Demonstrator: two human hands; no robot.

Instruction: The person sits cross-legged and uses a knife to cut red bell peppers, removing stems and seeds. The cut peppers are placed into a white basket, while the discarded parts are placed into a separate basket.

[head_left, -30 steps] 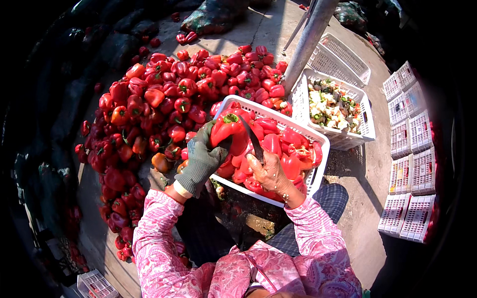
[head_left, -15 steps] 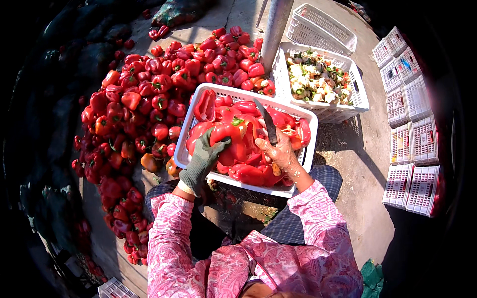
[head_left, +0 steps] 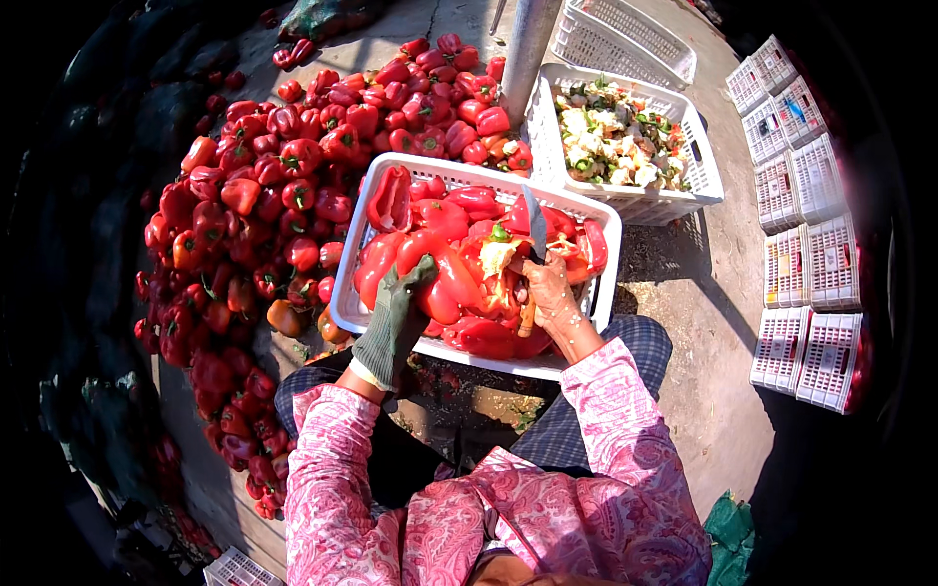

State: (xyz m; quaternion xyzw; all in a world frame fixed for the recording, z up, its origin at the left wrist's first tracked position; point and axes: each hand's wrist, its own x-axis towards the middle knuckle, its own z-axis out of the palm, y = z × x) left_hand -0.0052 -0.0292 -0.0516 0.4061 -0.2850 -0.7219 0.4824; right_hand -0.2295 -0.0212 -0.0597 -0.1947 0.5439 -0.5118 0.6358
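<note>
My left hand, in a grey-green knitted glove, is closed around a red bell pepper above a white crate. My bare right hand grips a knife; its dark blade points away from me and the wooden handle shows below the fingers. Beside the right fingers is a pale seed core with a green stem, at the pepper's right side. Whether the fingers pinch the core or it still joins the pepper, I cannot tell. Cut red pepper pieces fill the crate beneath both hands.
Whole red peppers lie in a large heap to the left. Beyond the crate stand a metal pole and a white crate of pepper cores. Another white crate is behind it. Stacked white crates line the right.
The pale core has come into view between the pepper and my right hand. The knife blade has swung more upright. My left hand still holds the pepper; the view has shifted slightly.
</note>
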